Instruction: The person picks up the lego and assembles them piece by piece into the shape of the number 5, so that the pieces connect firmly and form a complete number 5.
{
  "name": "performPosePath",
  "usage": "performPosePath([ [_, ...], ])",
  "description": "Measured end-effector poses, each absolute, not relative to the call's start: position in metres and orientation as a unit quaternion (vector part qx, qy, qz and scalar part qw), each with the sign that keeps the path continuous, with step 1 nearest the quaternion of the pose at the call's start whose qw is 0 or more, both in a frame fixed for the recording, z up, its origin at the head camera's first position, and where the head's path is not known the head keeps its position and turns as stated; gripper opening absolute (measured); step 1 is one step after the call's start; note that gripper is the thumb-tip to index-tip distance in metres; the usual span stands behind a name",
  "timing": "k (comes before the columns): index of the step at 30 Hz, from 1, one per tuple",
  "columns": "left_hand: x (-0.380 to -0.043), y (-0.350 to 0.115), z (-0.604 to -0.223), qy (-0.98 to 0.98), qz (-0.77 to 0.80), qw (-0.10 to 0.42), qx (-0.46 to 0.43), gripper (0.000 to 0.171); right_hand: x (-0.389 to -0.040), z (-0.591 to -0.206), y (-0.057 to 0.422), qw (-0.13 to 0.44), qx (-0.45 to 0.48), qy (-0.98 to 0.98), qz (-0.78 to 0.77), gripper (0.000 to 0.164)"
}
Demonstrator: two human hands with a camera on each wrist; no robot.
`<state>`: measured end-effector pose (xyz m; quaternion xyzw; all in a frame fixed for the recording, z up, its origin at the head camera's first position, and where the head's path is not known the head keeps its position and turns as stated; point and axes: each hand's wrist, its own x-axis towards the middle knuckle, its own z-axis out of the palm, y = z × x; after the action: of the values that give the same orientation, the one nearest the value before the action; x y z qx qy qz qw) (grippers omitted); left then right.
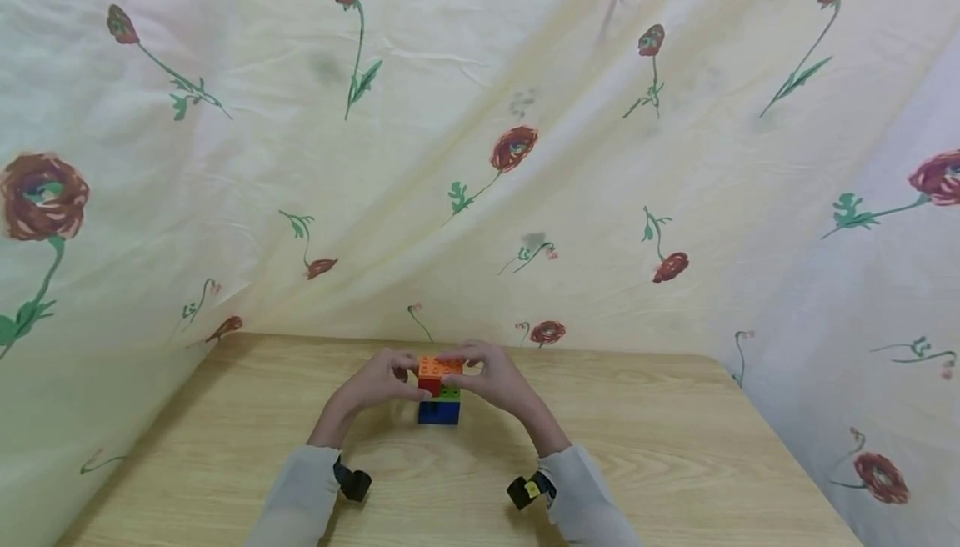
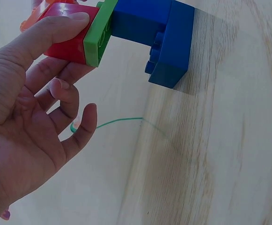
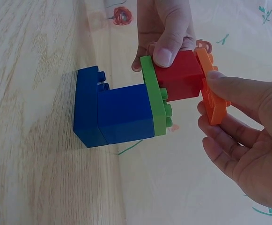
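A stack of toy building bricks stands on the table between both hands. At its base lies a blue brick (image 3: 86,108), with another blue brick (image 3: 125,115) on top of it. Above these come a flat green brick (image 3: 155,101), a red brick (image 3: 180,77) and a flat orange brick (image 3: 213,91). My left hand (image 1: 382,382) pinches the red brick, its thumb on one face and fingers on the other. With thumb and fingers, my right hand (image 1: 491,376) pinches the orange brick, which sits offset over the red one; whether it is pressed fully down I cannot tell.
The stack stands on a pale wooden table (image 1: 637,447), toward its far edge. A flower-patterned cloth (image 1: 420,113) hangs behind the table and along its sides. Each wrist carries a small black camera (image 1: 352,482).
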<state>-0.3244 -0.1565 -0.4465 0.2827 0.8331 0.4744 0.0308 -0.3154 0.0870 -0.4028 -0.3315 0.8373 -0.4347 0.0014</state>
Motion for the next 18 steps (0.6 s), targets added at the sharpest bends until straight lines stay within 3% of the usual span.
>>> performPosePath([
  [18,-0.3263,-0.1576,-0.4483,0.828,0.481,0.032,0.285,0.023,-0.3172,-0.4034,0.0863,0.008,-0.334,0.837,-0.434,0.032],
])
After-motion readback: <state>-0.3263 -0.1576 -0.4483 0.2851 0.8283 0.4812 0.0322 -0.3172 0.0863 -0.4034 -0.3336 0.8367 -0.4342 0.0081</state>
